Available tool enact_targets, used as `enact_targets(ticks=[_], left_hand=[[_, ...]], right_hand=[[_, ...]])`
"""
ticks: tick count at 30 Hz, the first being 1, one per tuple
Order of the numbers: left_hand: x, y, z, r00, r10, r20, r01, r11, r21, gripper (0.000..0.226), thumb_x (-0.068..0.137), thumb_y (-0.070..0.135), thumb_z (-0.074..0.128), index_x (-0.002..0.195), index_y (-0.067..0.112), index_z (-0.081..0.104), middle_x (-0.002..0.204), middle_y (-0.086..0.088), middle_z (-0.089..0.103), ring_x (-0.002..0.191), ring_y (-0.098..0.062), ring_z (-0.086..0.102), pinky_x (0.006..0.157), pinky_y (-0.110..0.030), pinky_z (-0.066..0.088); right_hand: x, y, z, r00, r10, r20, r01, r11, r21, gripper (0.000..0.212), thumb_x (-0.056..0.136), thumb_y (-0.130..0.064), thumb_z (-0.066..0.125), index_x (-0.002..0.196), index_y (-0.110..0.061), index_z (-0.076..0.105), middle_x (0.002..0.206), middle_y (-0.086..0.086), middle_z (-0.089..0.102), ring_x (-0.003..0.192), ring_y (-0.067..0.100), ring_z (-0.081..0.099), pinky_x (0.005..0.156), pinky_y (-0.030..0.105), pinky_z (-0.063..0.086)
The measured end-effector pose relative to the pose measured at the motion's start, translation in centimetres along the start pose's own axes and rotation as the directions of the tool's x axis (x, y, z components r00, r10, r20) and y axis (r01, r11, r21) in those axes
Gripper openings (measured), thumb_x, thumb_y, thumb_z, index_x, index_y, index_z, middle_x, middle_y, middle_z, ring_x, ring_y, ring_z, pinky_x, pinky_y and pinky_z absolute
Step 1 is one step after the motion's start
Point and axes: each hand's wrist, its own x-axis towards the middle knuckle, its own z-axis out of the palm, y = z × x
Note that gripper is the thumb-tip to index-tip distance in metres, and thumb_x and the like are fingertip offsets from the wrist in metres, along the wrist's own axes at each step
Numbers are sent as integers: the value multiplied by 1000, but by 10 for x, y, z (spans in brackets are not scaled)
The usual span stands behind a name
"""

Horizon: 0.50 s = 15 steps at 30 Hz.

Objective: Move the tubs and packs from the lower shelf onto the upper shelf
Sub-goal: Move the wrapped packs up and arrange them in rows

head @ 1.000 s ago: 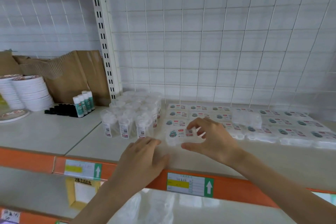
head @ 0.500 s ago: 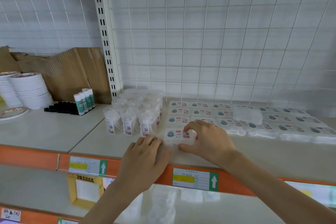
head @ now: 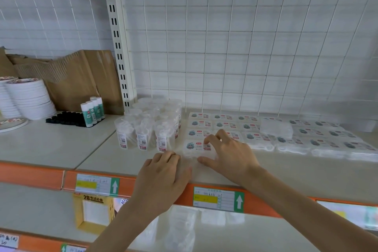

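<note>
Moved up since a second ago: left hand (head: pixel 163 172), then short of the pack (head: pixel 195 147), now against its near-left corner. Right hand (head: pixel 230 154) lower over the label than before.

Item in hand: pack, flat on upper shelf (head: pixel 61 149), centre of frame, at the front of the leftmost column of packs (head: pixel 255 132), just right of the tubs (head: pixel 149 127).

Right hand: arched over the pack, thumb at near edge, fingertips on top, a loose pinch. Left hand: fingers gently bent, gripping nothing, nudging the corner.

Step, as judged: squaring the pack into its column. Push evenly from both sides until flush with the pack behind; release only once flat.

Remaining stock: blurred clear-wrapped goods (head: pixel 180 229) on lower shelf (head: pixel 41 210), bottom centre; count not readable.

Surroundings: glue sticks (head: pixel 93 110), black caps (head: pixel 63 117), stacked paper plates (head: pixel 30 98) and brown cardboard (head: pixel 81 80) at left; yellow box (head: pixel 94 208) lower left; price label (head: pixel 216 198) on orange rail (head: pixel 30 174); loose pack (head: pixel 276 129) lying atop the rows, right of centre.

Nearest obstruction: front tubs, just left of the slot, probably light and easily toppled; orange rail to clear on each lift from below.
</note>
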Motion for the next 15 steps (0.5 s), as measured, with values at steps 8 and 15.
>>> enact_targets(ticks=[8,15], left_hand=[[-3,5,-7,991,-125,-56,114,978,-173,73,84,64,2,125,27,50,124,15,52,111,-7,48,94,-22,36],[5,14,-25,966,-112,-233,54,969,-241,38,90,50,48,111,23,65,108,11,65,93,-12,63,77,-25,45]], right_hand=[[0,3,4,1000,3,-30,-3,1000,18,63,89,-69,46,136,-28,39,131,-5,45,112,17,57,83,35,48],[-9,40,-21,971,44,-236,0,983,182,46,90,-59,52,126,-30,52,105,-15,46,84,4,55,72,28,50]])
